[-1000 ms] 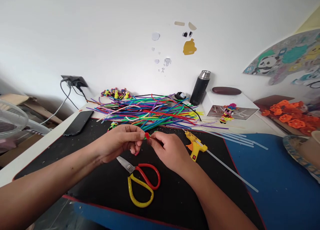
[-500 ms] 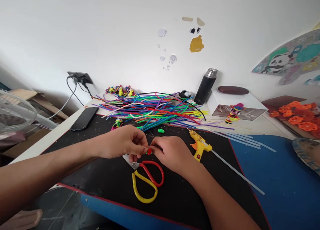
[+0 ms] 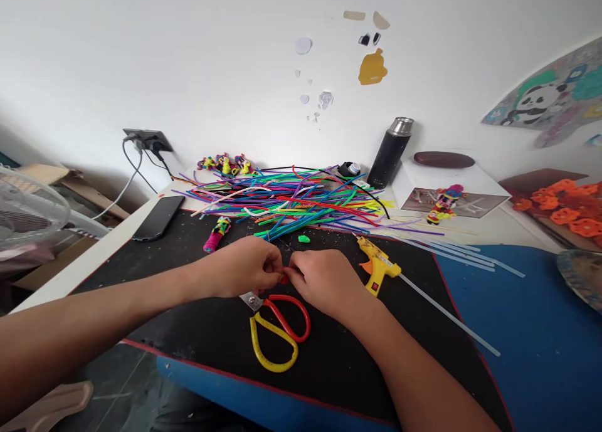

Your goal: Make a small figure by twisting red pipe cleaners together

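Observation:
My left hand (image 3: 244,268) and my right hand (image 3: 324,278) meet fingertip to fingertip above the black mat (image 3: 188,306), both pinched on a small red piece (image 3: 284,276) that is mostly hidden by the fingers. Just below the hands lie scissors with one red and one yellow handle (image 3: 277,328). A small green piece (image 3: 303,238) rests on the mat just beyond the hands. A big heap of coloured pipe cleaners (image 3: 291,200) spreads across the back of the mat.
A yellow glue gun (image 3: 377,266) lies right of my right hand, with clear glue sticks (image 3: 446,316) beyond it. A phone (image 3: 158,217) and a small pink figure (image 3: 215,234) lie at left. A black flask (image 3: 390,151), white box (image 3: 451,184) and orange flowers (image 3: 564,209) stand at back right.
Both hands have come lower and nearer the scissors, still pinched together on the red piece. The view has shifted, showing the green piece and the pink figure on the mat.

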`<action>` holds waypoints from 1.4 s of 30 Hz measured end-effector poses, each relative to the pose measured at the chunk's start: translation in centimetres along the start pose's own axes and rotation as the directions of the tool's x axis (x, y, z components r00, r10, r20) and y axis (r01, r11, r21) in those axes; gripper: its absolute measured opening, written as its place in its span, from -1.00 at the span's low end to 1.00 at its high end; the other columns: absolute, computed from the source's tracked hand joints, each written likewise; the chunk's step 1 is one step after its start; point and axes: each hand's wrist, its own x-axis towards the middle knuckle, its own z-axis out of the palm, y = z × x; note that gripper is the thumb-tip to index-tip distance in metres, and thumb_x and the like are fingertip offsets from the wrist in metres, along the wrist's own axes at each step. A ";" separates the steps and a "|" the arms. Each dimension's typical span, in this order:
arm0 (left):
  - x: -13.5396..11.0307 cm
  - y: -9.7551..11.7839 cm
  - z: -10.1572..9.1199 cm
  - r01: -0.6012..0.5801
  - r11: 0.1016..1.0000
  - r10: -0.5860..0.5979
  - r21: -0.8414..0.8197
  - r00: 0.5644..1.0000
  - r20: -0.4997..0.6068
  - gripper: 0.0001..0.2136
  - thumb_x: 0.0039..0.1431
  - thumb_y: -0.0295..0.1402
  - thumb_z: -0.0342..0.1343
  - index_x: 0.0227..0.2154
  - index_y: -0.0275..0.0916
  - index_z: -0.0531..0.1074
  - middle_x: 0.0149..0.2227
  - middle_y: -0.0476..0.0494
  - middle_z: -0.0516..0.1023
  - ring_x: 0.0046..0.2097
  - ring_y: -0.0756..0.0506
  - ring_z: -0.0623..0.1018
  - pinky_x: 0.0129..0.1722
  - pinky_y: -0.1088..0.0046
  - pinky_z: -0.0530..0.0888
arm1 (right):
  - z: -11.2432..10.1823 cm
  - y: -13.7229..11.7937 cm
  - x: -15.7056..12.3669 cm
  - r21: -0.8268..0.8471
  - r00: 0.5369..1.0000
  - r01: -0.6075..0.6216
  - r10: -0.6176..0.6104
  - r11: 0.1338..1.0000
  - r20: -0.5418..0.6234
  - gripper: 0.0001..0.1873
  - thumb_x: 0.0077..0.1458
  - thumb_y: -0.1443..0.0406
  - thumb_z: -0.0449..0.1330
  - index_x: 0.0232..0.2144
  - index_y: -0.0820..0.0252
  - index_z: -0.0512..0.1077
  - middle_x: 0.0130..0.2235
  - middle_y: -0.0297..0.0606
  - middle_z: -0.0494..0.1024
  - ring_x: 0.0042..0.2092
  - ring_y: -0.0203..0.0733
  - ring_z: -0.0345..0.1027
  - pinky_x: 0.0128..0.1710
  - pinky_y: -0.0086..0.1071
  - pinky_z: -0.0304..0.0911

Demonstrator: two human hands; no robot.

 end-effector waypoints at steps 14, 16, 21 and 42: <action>1.1 -0.2 0.6 0.049 0.998 -0.048 0.033 0.998 -0.044 -0.90 0.07 -0.36 0.11 -0.44 -0.17 0.53 -0.52 -0.02 0.63 -0.43 -0.14 0.68 -0.50 0.51 0.45 | 0.0 -0.2 -0.1 0.085 0.996 -0.080 0.084 0.993 -0.037 -0.76 0.36 0.23 0.19 -0.35 0.16 0.55 -0.39 -0.26 0.64 -0.36 -0.18 0.49 -0.43 -0.28 -0.11; 1.2 -0.3 0.7 0.040 0.999 -0.037 0.038 0.997 -0.063 -0.90 0.08 -0.36 0.12 -0.45 -0.16 0.53 -0.53 -0.02 0.63 -0.44 -0.14 0.67 -0.51 0.51 0.44 | 0.0 -0.1 -0.1 0.130 0.994 -0.091 0.097 0.987 -0.044 -0.77 0.33 0.24 0.22 -0.38 0.16 0.53 -0.41 -0.27 0.62 -0.38 -0.20 0.45 -0.43 -0.29 -0.13; 1.9 -0.8 0.5 0.012 0.996 -0.022 -0.093 0.994 -0.108 -0.93 0.08 -0.36 0.14 -0.44 -0.18 0.52 -0.52 -0.03 0.64 -0.44 -0.14 0.68 -0.48 0.50 0.51 | -0.1 0.0 0.0 0.284 0.985 -0.151 0.170 0.947 -0.042 -0.78 0.31 0.25 0.24 -0.41 0.15 0.51 -0.45 -0.32 0.58 -0.43 -0.26 0.35 -0.44 -0.32 -0.14; 3.7 -0.2 -0.9 -0.089 0.620 -0.077 -0.780 0.982 -0.174 -0.85 -0.08 -0.37 0.44 -0.51 -0.30 0.59 -0.56 -0.07 0.59 -0.56 0.03 0.53 -0.54 0.60 0.50 | -0.7 0.7 0.1 0.530 0.952 -0.163 0.274 0.832 -0.136 -0.75 0.31 0.27 0.17 -0.45 0.14 0.42 -0.52 -0.43 0.45 -0.50 -0.32 0.17 -0.46 -0.37 -0.09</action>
